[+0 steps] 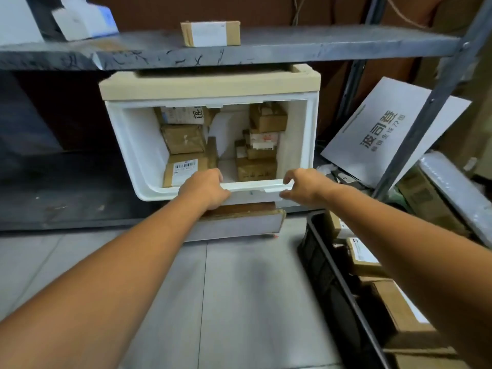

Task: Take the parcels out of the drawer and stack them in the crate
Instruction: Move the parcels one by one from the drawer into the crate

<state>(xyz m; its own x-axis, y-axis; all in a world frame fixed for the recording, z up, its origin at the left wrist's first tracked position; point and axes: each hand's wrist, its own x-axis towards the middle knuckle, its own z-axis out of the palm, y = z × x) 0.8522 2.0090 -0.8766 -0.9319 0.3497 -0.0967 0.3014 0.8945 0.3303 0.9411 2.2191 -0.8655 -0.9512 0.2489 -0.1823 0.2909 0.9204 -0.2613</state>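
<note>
Both grips hold the front rim of the white drawer (127,150), which stands pulled out under the grey shelf (292,49). The left grip (205,187) curls its fingers over the rim; the right grip (303,186) pinches it between fingers and thumb. The parcels (183,138) lie just behind the grips, inside the drawer, in two stacks. The black crate (327,267) sits on the floor under the right forearm, with some brown boxes (364,259) inside.

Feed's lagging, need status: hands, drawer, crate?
Left hand, right hand grip rim of white plastic drawer. Brown cardboard parcels inside. Black plastic crate right, partly filled. Path clear.
</note>
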